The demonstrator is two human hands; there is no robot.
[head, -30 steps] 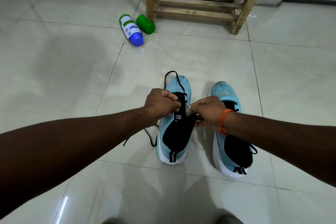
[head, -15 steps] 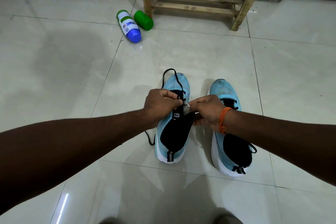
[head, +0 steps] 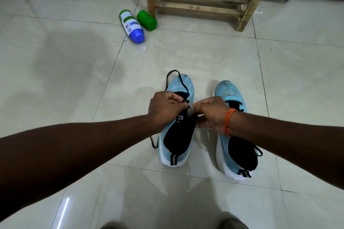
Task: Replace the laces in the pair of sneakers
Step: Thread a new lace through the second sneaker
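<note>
Under both hands, on the pale glossy tile floor [head: 74, 80], sits a light-blue knit sneaker [head: 183, 85] with a black tongue, toe pointing far, heel near, long axis running near to far. Its twin sneaker [head: 229, 90] stands parallel just to the right. Over the tongue the left hand [head: 165, 109] pinches the thin black lace [head: 174, 70] in tightly curled fingers. The right hand [head: 212, 113], also curled, pinches a small pale tab [head: 190, 108].

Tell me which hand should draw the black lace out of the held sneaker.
Left, likely: the left hand pinches the black lace, whose loop runs from it over the toe; the right hand pinches the edge of the sneaker.
</note>
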